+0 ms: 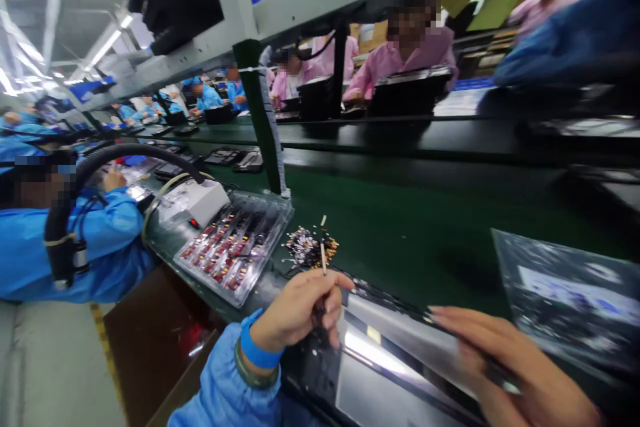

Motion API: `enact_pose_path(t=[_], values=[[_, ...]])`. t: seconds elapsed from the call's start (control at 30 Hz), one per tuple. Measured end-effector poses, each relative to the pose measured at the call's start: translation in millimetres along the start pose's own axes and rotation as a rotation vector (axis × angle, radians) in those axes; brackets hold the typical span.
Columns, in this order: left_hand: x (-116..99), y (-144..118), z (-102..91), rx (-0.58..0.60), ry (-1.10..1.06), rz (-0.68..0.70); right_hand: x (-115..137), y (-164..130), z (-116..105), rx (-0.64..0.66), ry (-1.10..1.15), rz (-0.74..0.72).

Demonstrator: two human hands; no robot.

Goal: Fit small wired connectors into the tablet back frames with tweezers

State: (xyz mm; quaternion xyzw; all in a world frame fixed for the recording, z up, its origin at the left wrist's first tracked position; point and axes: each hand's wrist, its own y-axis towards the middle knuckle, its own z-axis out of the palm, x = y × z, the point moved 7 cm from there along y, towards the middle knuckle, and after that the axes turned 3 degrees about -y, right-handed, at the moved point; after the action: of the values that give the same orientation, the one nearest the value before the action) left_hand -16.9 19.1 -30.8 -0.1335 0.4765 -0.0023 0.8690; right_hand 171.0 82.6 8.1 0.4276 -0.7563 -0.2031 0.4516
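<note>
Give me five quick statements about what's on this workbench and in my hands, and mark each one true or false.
1. The left hand pinches a thin stick-like tool. True.
2. The clear tray of small parts lies to the right of both hands. False: it lies to the left of them, beside a white box.
3. A loose pile of tiny components sits on the green belt just beyond the tool. True.
4. The right hand rests on a wooden board. False: it lies on a shiny flat panel.
5. The workers across the belt wear green coats. False: they wear pink.
</note>
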Motion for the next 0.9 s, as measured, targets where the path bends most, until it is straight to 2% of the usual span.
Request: enact_pose_path(t=[0.03, 0.1, 0.17, 0.23, 0.3, 0.4, 0.47, 0.53, 0.63, 0.7, 0.8, 0.87, 0.9], values=[[9, -1, 11.7, 0.088, -0.02, -0.075, 14, 1, 3, 0.038, -0.013, -0.089], [21, -2, 27.3, 0.192, -0.004, -0.164, 33, 4, 7, 0.074, -0.069, -0.174], [29, -3, 35.4, 0.23, 0.071, -0.191, 45, 6, 12, 0.079, -0.141, -0.196], [34, -4, 39.0, 0.22, 0.184, -0.183, 52, 6, 18, 0.084, -0.217, -0.218], [34, -5, 40.3, 0.18, 0.355, -0.112, 57, 5, 23, 0.095, -0.295, -0.243], [23, -9, 44.1, 0.134, 0.624, 0.084, 60, 3, 28, 0.115, -0.392, -0.283], [23, -10, 45.1, 0.15, 0.674, 0.094, 55, 3, 24, 0.097, -0.38, -0.25], [31, -8, 41.3, 0.167, 0.546, -0.048, 43, 5, 13, 0.017, -0.306, -0.124], [37, -7, 38.0, 0.174, 0.2, -0.219, 27, 5, -6, -0.113, -0.242, 0.065], [35, -6, 38.1, 0.171, 0.052, -0.227, 29, 4, -5, -0.077, -0.238, 0.043], [34, -6, 39.0, 0.171, -0.027, -0.233, 39, 2, 8, 0.083, -0.207, -0.073], [34, -6, 38.6, 0.167, -0.03, -0.228, 38, 4, 11, 0.108, -0.133, -0.049], [35, -6, 38.0, 0.163, -0.021, -0.221, 33, 6, 10, 0.097, -0.075, 0.007]])
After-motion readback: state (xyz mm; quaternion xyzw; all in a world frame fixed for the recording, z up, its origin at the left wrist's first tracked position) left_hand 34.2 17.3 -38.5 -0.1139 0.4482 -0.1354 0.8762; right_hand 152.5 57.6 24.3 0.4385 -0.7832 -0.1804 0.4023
